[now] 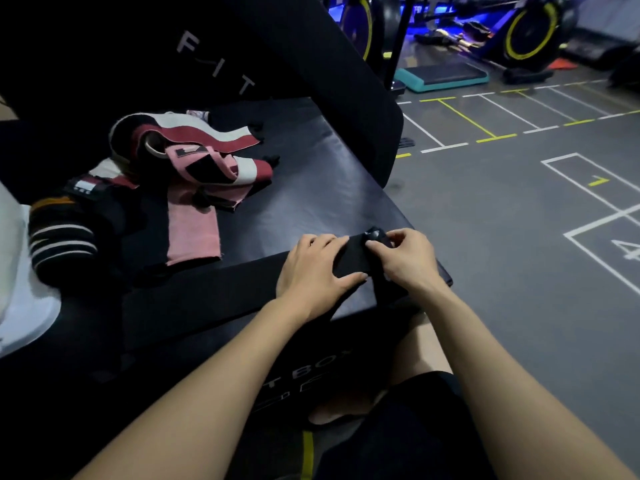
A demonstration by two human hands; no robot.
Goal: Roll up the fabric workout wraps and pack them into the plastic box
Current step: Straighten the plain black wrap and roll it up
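We pin the black wrap [214,299] flat with left hand [313,271]; right hand [403,259] fingers [375,249] pinch its right-edge end, strip running leftward.

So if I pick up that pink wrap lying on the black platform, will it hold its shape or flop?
Probably flop: the pink wrap lies in soft folds, draped among the other wraps. It looks thin and flat, so likely light. As woven-looking fabric lying flat on the black platform, it seems unlikely to roll or slide.
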